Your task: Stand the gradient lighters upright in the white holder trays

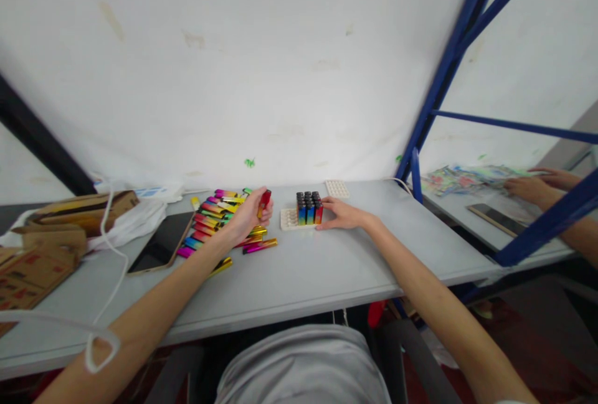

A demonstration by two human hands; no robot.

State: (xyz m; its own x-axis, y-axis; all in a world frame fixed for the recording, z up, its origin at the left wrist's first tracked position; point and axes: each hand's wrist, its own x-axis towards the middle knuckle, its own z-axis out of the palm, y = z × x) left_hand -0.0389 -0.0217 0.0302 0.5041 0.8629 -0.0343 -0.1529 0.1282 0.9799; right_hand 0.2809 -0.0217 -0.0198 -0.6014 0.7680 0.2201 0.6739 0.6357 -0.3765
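In my left hand (pixel 253 214), the fingers are closed around a red-and-gold lighter (pixel 265 200), held upright above the table. Below and left of that hand spreads a pile of loose lighters (pixel 205 223) in shiny pink, yellow, red and blue. A white tray with holes (pixel 288 220) lies to the right of the pile. Several black-topped lighters (pixel 308 210) with rainbow bodies stand packed together on its right part. My right hand (pixel 341 213) grips the tray's right end, thumb at the front and fingers behind, against the standing lighters.
A second white holed tray (pixel 337 188) lies by the wall. On the left are a phone (pixel 161 242), torn cardboard (pixel 44 267), a white plastic bag (pixel 133 223) and a white cable (pixel 112 242). A blue metal frame (pixel 432 102) rises on the right; beyond it another person's hands (pixel 537 186) are busy.
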